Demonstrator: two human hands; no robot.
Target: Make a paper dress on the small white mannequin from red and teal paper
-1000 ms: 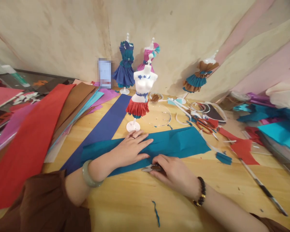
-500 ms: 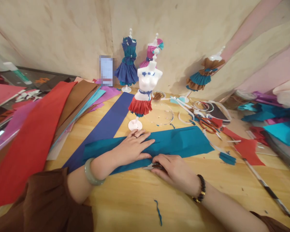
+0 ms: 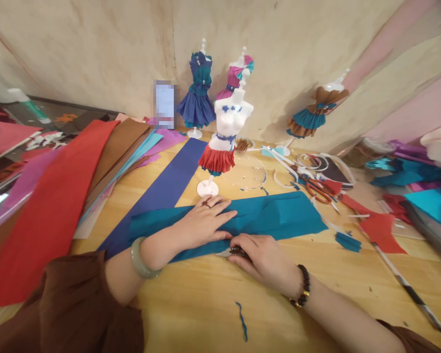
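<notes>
A long teal crepe paper strip (image 3: 279,215) lies across the wooden table (image 3: 191,304). My left hand (image 3: 202,223) rests flat on it, fingers spread, pressing it down. My right hand (image 3: 264,260) is closed around small snips (image 3: 231,252) whose metal tips sit at the strip's near edge, right beside my left fingertips. Just behind my left hand stands a white mini mannequin (image 3: 224,137) in a red pleated paper skirt. A navy paper strip (image 3: 169,186) runs under the teal one.
Red, brown and purple paper sheets (image 3: 59,196) fan out at left. Three dressed mini mannequins (image 3: 198,93) stand by the wall. Orange scissors (image 3: 316,189), white strips, a red paper scrap (image 3: 378,228) and a long ruler (image 3: 407,289) lie at right. A teal sliver (image 3: 241,321) lies near me.
Both hands stay in the same place on the teal strip; the snips' tips sit slightly further into the paper edge. The view has shifted a little.
</notes>
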